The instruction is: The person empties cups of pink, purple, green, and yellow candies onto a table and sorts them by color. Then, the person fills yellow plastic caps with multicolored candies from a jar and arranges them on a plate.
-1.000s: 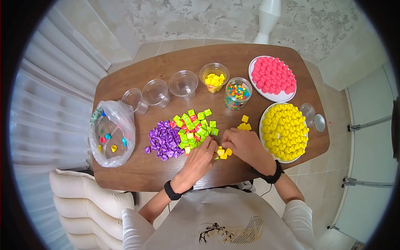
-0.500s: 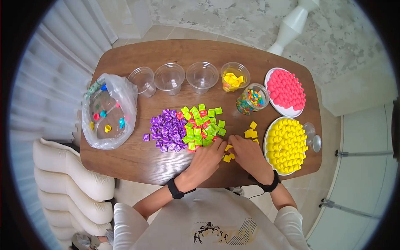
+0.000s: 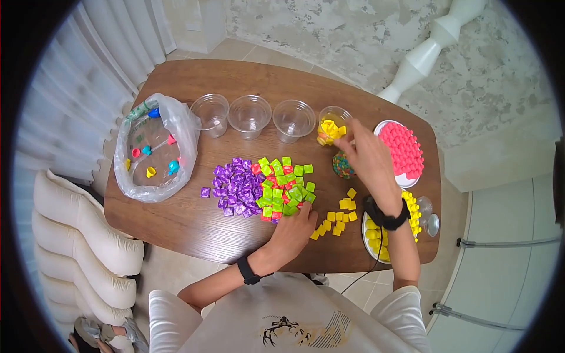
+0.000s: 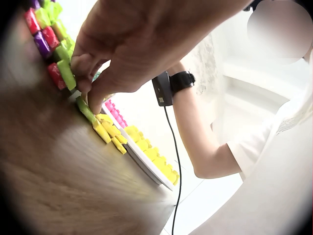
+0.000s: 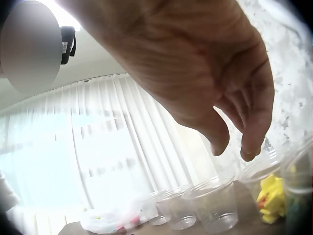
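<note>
In the head view, my left hand (image 3: 292,235) is at the front edge of the green square pieces (image 3: 276,193), left of loose yellow pieces (image 3: 337,216). The left wrist view shows its thumb and a finger pinching a green piece (image 4: 85,110). My right hand (image 3: 371,162) hangs above the clear cup of yellow pieces (image 3: 331,129). Seen from the right wrist, that hand (image 5: 215,83) has its thumb and fingers apart with nothing between them, over the cup's yellow pieces (image 5: 272,198). Purple pieces (image 3: 236,185) lie left of the green ones.
Three clear cups (image 3: 210,112) stand in a row at the back. A plastic bag (image 3: 182,141) with small coloured pieces is on the left. A jar of small candies (image 3: 342,166) is partly hidden by my right hand. Pink items (image 3: 402,150) and yellow items (image 3: 376,238) fill plates on the right.
My right hand has moved from the yellow pieces up to the cup at the back. More loose yellow pieces are uncovered. My left hand stays near the green pieces. The head view has shifted.
</note>
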The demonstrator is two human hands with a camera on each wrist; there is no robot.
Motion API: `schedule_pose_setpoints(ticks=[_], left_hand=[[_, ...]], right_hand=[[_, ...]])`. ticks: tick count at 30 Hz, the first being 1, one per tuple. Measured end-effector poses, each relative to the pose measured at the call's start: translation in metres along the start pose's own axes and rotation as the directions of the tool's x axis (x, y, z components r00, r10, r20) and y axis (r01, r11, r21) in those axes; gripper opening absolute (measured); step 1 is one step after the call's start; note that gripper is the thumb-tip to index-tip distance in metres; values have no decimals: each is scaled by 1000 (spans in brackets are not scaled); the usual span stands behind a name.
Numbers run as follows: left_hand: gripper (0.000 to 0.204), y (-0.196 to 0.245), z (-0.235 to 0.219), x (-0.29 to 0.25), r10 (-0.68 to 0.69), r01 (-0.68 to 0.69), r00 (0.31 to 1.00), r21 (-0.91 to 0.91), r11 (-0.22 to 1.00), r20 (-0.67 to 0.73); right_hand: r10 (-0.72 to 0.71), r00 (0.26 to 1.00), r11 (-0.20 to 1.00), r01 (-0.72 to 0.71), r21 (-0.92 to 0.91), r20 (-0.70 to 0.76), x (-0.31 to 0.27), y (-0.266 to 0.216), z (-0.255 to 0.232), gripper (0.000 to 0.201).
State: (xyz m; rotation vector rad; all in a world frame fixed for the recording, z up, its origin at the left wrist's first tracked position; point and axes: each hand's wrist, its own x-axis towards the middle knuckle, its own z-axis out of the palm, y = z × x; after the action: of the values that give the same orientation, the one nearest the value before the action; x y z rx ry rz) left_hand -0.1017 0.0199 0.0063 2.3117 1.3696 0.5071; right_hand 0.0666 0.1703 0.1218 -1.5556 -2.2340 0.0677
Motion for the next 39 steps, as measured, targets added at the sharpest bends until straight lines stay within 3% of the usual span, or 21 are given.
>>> schedule_pose_setpoints(ticks=[2, 3, 5, 9, 11, 12, 13, 15, 20, 21, 22, 23, 24, 25, 27, 28, 30, 32, 33, 35, 39], left_hand=[[34, 0, 5, 0, 21, -22, 999, -10, 1000, -39], [34, -1, 5, -1, 19, -19, 999, -13, 1000, -39], [29, 0, 4, 0, 16, -20, 999, -100, 995, -46], [24, -5, 6, 3, -13, -50, 985, -360, 932, -172], [17, -2, -2, 5, -194, 35, 969, -689, 724, -155], [24, 1, -12, 5, -265, 172, 964, -813, 556, 23], [24, 3, -12, 5, -266, 176, 964, -813, 555, 28], [37, 8, -10, 4, -285, 31, 952, -886, 462, -115], [46, 13, -11, 5, -338, 33, 935, -926, 376, -104], [45, 16, -13, 5, -358, 48, 929, -932, 359, -90], [45, 17, -14, 3, -364, 50, 927, -932, 360, -91], [43, 19, -14, 0, -379, 105, 918, -849, 518, -118], [41, 20, -14, -2, -388, 160, 909, -737, 657, -149], [41, 19, -12, -5, -390, 159, 908, -735, 659, -154], [38, 11, -3, -12, -123, 21, 974, -463, 886, -192], [38, 11, -1, -14, -121, 18, 974, -460, 888, -194], [31, 11, 3, -16, 44, -42, 999, -333, 942, -2], [30, 13, 3, -16, 62, -52, 998, -263, 963, 31], [29, 13, 3, -16, 70, -57, 995, -195, 979, 64], [30, 13, 4, -16, 111, -105, 993, -127, 986, 44], [37, 17, 0, -16, 174, -174, 984, -9, 985, 33]], right_hand=[[28, 989, 994, -43, 105, 149, -20, -6, -4, 25], [27, 988, 994, -43, 104, 153, -29, -10, -6, 25], [102, 922, 960, -190, 207, 374, -51, -16, -11, 23], [0, 922, 953, -118, 280, 387, -93, -14, -1, 21], [18, 903, 949, -152, 278, 430, -105, -19, -2, 20], [21, 881, 934, -186, 305, 472, -109, -21, -1, 21], [18, 858, 918, -218, 332, 514, -111, -22, -1, 22], [-9, 884, 917, -179, 356, 467, -113, -26, 1, 21], [-48, 908, 926, -116, 359, 417, -102, -22, -2, 13], [-102, 929, 951, -14, 309, 356, -99, -18, 2, 13], [-162, 942, 964, 87, 251, 295, -94, -16, 4, 14], [-167, 940, 963, 91, 255, 296, -88, -15, 2, 14], [-94, 954, 977, 34, 209, 285, -80, -15, -2, 15], [-21, 963, 986, -24, 162, 269, -70, -15, -5, 17], [-22, 972, 983, -21, 184, 232, -48, -11, -7, 19], [12, 979, 978, -54, 202, 204, -35, -10, -11, 19], [49, 984, 971, -86, 222, 169, -17, -6, -9, 21], [46, 993, 998, -41, 44, -107, -6, -2, 1, 29], [43, 993, 998, -38, 43, -113, -6, -2, 0, 29], [138, 988, 984, -144, 108, 63, -14, -7, -2, 36], [70, 985, 974, -101, 200, 156, -52, -1, 6, 42]])
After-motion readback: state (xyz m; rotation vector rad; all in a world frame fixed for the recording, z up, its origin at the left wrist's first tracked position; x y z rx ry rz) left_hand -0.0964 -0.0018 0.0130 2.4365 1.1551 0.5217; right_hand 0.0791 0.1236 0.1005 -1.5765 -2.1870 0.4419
